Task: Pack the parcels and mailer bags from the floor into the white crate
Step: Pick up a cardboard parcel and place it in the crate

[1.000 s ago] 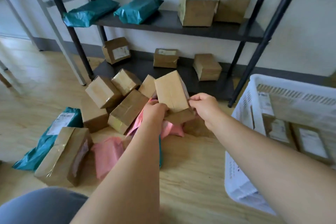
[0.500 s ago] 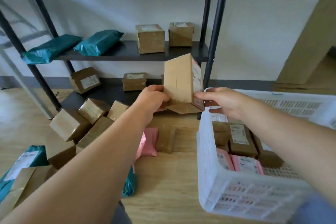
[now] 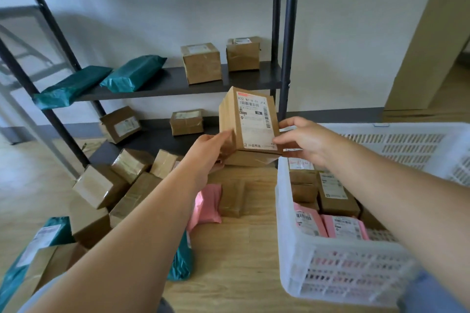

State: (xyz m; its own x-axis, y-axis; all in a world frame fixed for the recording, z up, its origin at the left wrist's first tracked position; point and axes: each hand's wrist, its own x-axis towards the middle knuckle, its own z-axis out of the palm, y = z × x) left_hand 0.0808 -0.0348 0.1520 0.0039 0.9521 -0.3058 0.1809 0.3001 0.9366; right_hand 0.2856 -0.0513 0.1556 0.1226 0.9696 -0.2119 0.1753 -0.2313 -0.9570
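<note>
parcel (image 3: 250, 129) stands upright between left grip (image 3: 207, 152) and right grip (image 3: 305, 143), both clamped on its lower sides.

One brown cardboard parcel (image 3: 250, 122) is aloft at centre frame; two more stand on the middle shelf of one black metal rack (image 3: 288, 58), two on its lowest shelf, about seven on the floor at lower left and centre, and at least three inside one white perforated plastic crate (image 3: 356, 274). Teal plastic mailer bags (image 3: 132, 72) number four, pink plastic mailer bags (image 3: 346, 227) three.
</note>
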